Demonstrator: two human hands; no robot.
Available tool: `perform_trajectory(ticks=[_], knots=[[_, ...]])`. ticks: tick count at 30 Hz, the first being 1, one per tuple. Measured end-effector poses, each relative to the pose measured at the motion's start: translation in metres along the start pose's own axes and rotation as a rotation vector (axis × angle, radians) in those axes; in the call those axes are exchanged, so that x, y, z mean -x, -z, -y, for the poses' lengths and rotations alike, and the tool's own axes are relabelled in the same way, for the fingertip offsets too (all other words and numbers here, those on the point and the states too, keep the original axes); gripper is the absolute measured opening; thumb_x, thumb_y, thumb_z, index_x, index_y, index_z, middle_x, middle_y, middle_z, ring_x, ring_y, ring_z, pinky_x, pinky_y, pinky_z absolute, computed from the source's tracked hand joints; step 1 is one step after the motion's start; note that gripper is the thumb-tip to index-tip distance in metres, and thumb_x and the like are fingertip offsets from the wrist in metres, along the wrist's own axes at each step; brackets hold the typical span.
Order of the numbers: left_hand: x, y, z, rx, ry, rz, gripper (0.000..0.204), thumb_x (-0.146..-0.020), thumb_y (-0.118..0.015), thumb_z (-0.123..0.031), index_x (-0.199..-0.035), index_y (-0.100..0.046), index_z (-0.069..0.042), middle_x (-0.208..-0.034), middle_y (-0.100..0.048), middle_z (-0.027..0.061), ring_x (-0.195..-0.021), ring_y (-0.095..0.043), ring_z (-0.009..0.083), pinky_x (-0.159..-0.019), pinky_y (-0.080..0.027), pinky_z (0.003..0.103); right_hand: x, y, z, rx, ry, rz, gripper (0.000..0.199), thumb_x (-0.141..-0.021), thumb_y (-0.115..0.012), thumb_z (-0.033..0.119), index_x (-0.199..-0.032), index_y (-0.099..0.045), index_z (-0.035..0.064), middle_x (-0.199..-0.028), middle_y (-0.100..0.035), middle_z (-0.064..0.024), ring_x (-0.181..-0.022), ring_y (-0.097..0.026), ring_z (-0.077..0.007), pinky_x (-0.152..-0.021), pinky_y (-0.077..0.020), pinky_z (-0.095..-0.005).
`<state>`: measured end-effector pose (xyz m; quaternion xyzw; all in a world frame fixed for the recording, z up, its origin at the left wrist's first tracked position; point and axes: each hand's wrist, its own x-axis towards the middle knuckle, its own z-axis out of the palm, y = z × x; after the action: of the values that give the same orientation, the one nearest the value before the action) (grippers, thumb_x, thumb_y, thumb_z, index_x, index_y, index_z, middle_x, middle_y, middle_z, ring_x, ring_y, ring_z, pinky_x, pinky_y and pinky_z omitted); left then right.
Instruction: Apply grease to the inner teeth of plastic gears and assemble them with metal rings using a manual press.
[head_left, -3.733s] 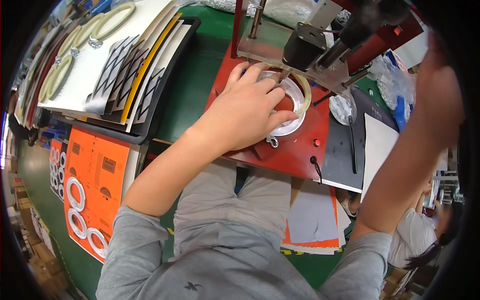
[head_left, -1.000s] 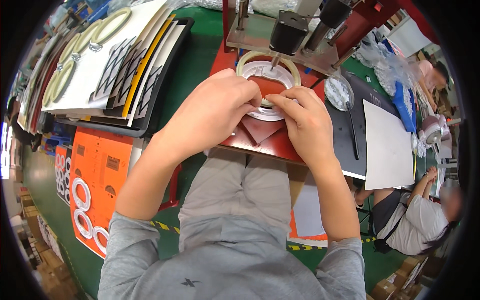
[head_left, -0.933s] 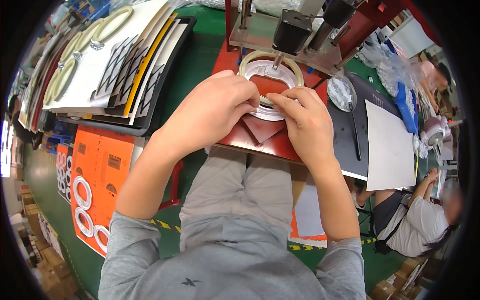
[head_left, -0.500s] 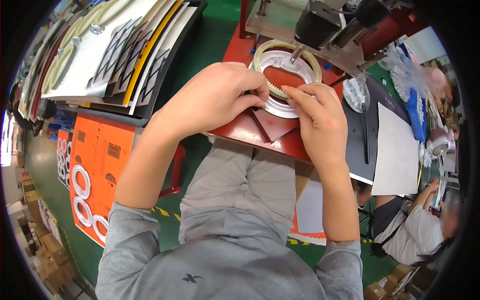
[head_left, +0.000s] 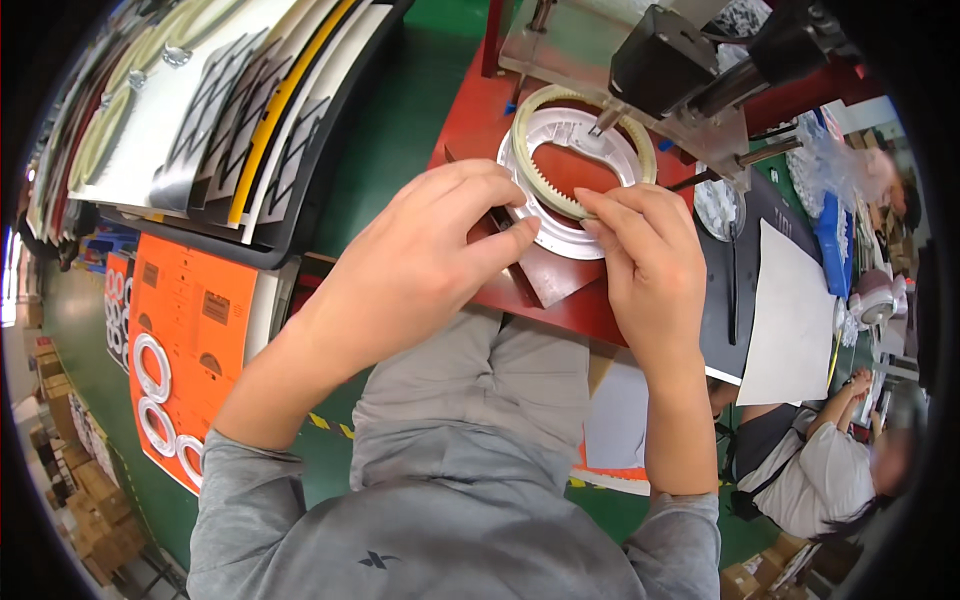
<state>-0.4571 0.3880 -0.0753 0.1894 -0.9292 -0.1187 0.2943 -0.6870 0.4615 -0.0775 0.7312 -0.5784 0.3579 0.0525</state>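
While the right hand pinches and partly hides the cream toothed ring over the white ring, the left hand curls loosely; whether it holds anything cannot be told.

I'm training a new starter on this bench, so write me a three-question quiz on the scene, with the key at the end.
1. On which edge, inner or outer, do the teeth of the pale toothed ring show?
2. What colour is the machine base beneath that ring? A green; B red; C white.
3. True or false: the right-hand grip is nearer the slim black stick than the left-hand grip is.

Key: 1. The inner edge. 2. B. 3. True.
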Motion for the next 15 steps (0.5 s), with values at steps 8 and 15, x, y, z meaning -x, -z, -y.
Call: perform_trajectory(ticks=[8, 15], knots=[[0.002, -0.004, -0.005, 0.166, 0.145, -0.070, 0.030, -0.085, -0.079, -0.006, -0.114, -0.074, 0.000, -0.118, -0.070, 0.0132, -0.112, -0.069, 0.0324, -0.096, -0.057, 0.041, 0.001, 0.002, 0.001, 0.074, 0.069, 0.028, 0.028, -0.080, -0.077, 0.001, -0.108, -0.079, 0.0063, -0.097, -0.070, -0.0057, -0.095, -0.067, -0.0269, -0.079, -0.0517, -0.0397], [0.016, -0.018, -0.002, 0.095, 0.080, -0.155, 0.031, -0.086, -0.076, -0.002, -0.117, -0.075, -0.001, -0.126, -0.067, 0.0157, -0.118, -0.066, 0.0347, -0.100, -0.055, 0.045, 0.008, 0.000, 0.023, 0.199, 0.071, 0.030, 0.031, -0.081, -0.074, 0.001, -0.110, -0.080, 0.0083, -0.097, -0.069, -0.0026, -0.092, -0.066, -0.0223, -0.074, -0.0450, -0.0363]])
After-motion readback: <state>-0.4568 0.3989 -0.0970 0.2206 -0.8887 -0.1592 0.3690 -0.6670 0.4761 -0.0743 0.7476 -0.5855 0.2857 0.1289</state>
